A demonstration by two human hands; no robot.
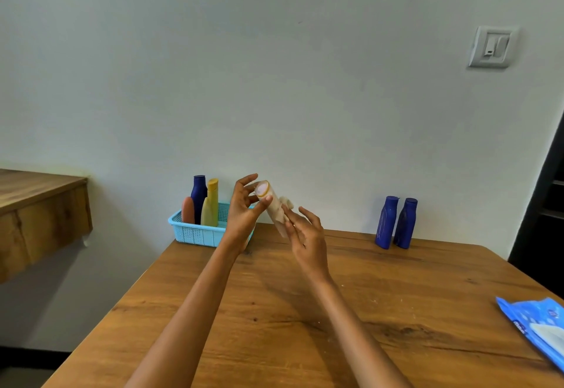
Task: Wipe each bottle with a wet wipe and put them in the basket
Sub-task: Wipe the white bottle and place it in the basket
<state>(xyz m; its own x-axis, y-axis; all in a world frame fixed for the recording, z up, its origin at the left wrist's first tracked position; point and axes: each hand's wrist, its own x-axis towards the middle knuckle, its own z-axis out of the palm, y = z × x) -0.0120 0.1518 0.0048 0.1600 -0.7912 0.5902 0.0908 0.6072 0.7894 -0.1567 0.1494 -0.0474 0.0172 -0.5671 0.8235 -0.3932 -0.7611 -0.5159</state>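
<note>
Basket [195, 233] at left already holds three bottles. My left hand [244, 213] pinches the raised bottle [268, 201] at its cap end; it looks light, stiff and slick. My right hand [306, 235] presses the wipe [285, 204] round its body, I think, fingers loosely curled. Two blue bottles [396, 223] wait at right.

One head-worn wide-angle view looks forward and slightly down across the desk [305, 311] toward the wall [305, 82]. Both forearms reach in from the bottom edge, close to the lens; the desk's far edge meets the wall.
</note>
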